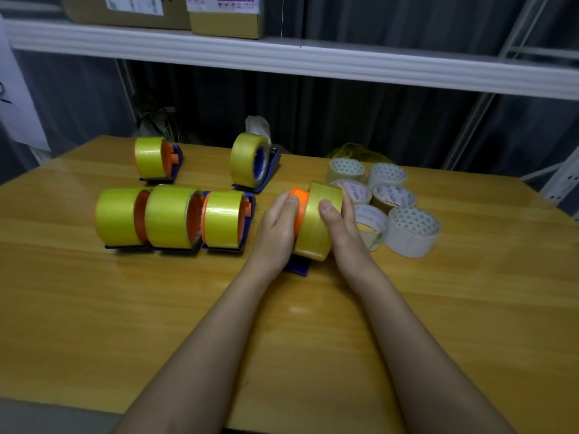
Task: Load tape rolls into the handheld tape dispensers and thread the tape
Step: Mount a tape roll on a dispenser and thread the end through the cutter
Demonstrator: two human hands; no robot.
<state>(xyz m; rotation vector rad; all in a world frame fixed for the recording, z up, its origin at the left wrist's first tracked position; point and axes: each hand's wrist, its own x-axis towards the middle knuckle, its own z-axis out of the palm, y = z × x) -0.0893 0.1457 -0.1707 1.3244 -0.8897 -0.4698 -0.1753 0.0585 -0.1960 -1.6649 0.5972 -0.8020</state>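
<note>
Both hands on one job, near the middle of the table [454, 308]. My left hand [275, 227] curls round the orange hub [298, 198] of the dispenser [297, 266], thumb on top, to brace it; my right hand [340, 227] wraps the yellow roll [313, 227], thumb across its outer face and fingers hidden behind, most likely so I can press it sideways onto the hub. Roll stands on edge, touching the hub; whether it is fully seated I cannot tell. Only a blue corner of the dispenser's body shows below my hands, resting on the wood. The roll: glossy, translucent yellow, wide band, thickly wound, looks full. No loose tape end visible, so I judge threading not yet done here. To my left, three loaded dispensers [175, 217] stand side by side in a row, touching one another, each roll upright on an orange hub over a blue base. Behind them, two more loaded ones [158, 161] stand apart. Grouped that way, probably, to keep the loaded ones out of my working space. Just beside my right hand, a cluster of pale rolls [407, 230] lies within reach, the stock I draw from, I think. Boxes [225, 17] on a shelf beyond.
</note>
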